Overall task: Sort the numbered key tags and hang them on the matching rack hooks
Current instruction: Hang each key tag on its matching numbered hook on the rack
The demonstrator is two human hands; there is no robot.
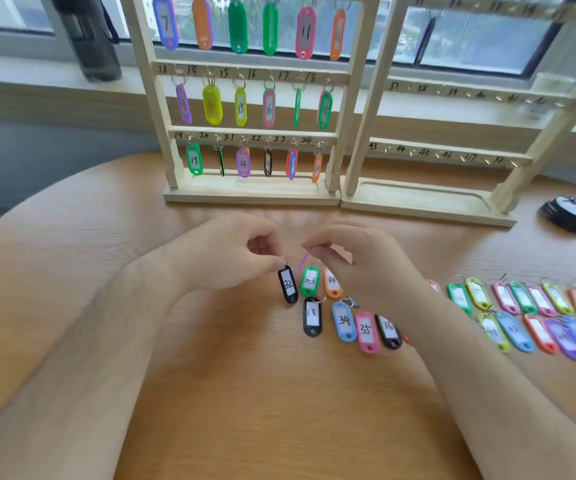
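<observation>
My left hand pinches the ring of a black key tag marked 32, which hangs from my fingertips just above the table. My right hand pinches a thin purple tag seen edge-on, close beside the left hand. Under them lie a green tag, an orange tag, a black tag, a blue tag 34, a pink tag 35 and a black tag 36. The left rack holds tags on hooks 7 to 24. The right rack has mostly bare hooks.
Two rows of several coloured tags stretch along the table to the right. A dark round object lies at the table's right edge. A dark bottle stands on the windowsill behind the left rack. The round wooden table shows bare wood near me.
</observation>
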